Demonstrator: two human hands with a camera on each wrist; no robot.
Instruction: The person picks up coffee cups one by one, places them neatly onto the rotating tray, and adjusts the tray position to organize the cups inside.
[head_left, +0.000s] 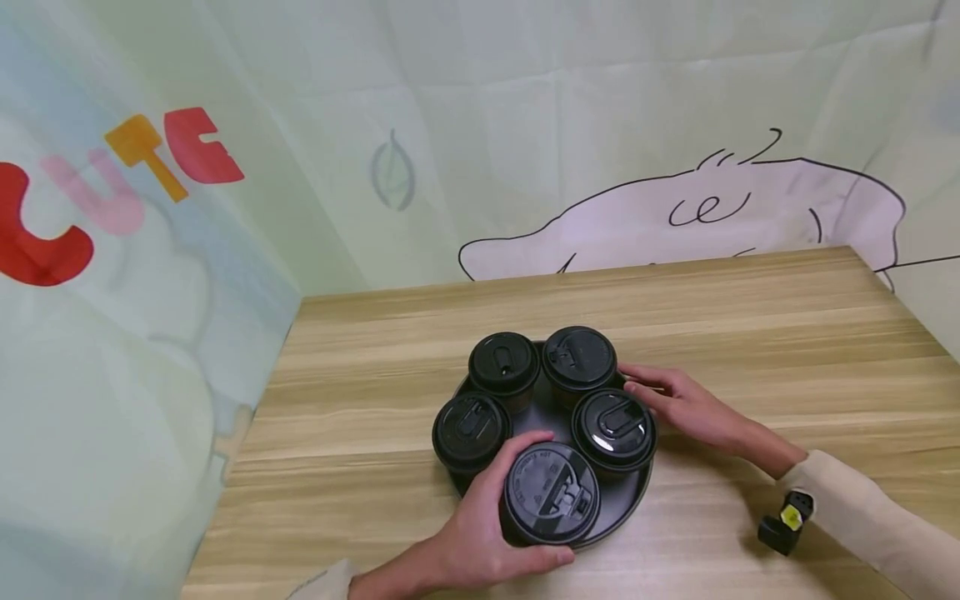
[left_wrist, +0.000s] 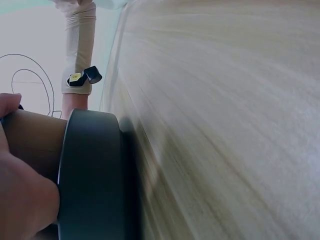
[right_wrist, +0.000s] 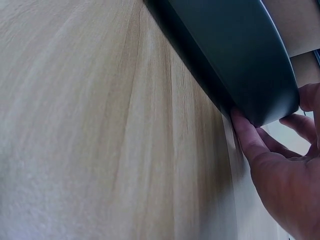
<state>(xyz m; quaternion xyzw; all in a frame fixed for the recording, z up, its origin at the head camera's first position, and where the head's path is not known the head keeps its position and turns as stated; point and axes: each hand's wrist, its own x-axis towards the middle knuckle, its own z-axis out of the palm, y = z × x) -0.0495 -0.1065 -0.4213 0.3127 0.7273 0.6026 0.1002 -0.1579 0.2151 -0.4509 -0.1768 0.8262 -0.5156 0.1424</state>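
Observation:
Several lidded paper coffee cups stand in a ring on a round black tray [head_left: 626,508]. My left hand [head_left: 483,517] curls round the nearest cup [head_left: 552,492], thumb on the near side and fingers on the far side. In the left wrist view the cup's brown side [left_wrist: 37,135] rises above the tray's wall, and the hand's heel is at the rim. My right hand [head_left: 693,412] touches the tray's right side, beside the glossy-lidded cup [head_left: 615,429]. In the right wrist view its fairly straight fingers [right_wrist: 247,135] rest against the tray wall [right_wrist: 245,60], one low near the table.
The tray sits on a wood-grain table [head_left: 360,375], toward its near half. A printed cloth [head_left: 420,150] with coloured letters and a line drawing hangs behind and to the left. A small black device [head_left: 787,523] is strapped to the right sleeve.

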